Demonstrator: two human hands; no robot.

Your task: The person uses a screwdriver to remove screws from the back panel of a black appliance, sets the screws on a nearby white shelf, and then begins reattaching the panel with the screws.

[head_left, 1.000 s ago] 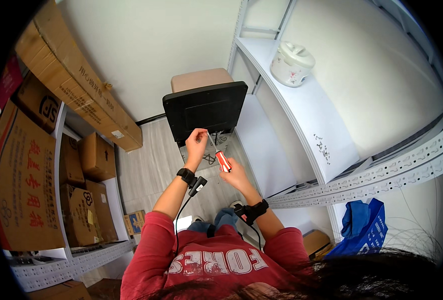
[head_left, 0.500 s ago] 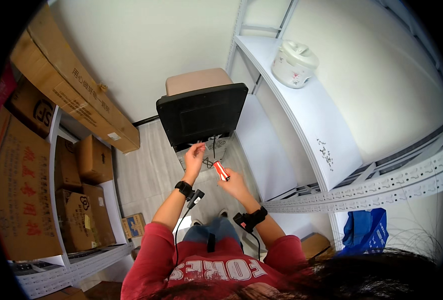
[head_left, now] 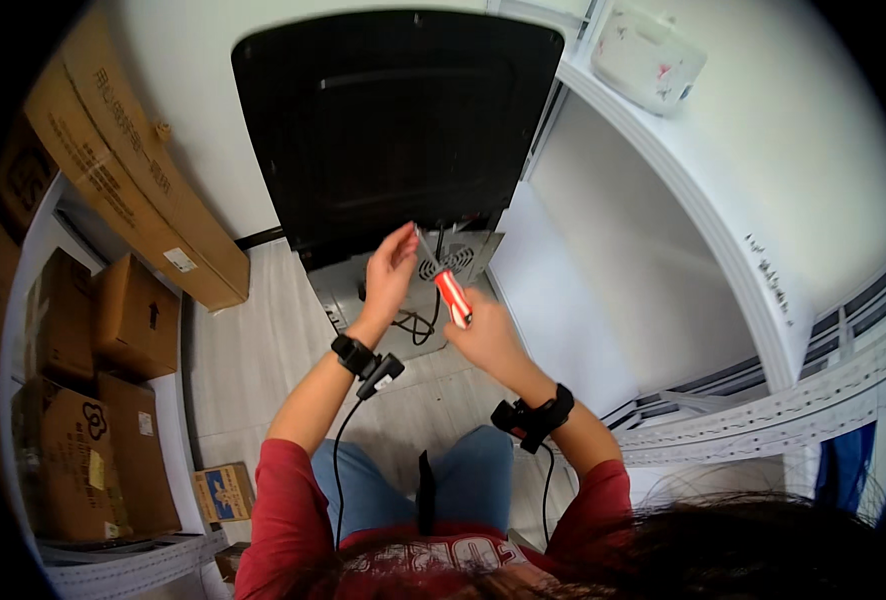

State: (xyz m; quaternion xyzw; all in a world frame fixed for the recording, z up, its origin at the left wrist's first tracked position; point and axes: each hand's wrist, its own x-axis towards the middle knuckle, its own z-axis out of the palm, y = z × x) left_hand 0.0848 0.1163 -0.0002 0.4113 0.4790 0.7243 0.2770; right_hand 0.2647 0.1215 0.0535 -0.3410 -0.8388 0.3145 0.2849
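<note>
One large black panel with rounded corners is the landmark, standing above one silver-grey metal housing with a round vent grille and one looped black cable. Just below the panel's lower edge is one screwdriver with a red-and-white handle, its shaft pointing up toward that edge. The right hand grasps its handle; the left hand, beside the shaft tip, has thumb and fingers drawn together, and whether they pinch anything I cannot tell. Two black wrist straps, one per arm, sit below the panel. To the panel's left, one tall brown cardboard carton stands upright, and beyond it a pale metal rack holds at least five brown cardboard boxes; what is inside them cannot be seen. One small flat printed carton lies on the floor, below and left of the panel. Right of the panel, one white rice cooker with floral print rests on a white shelf, its contents hidden.
</note>
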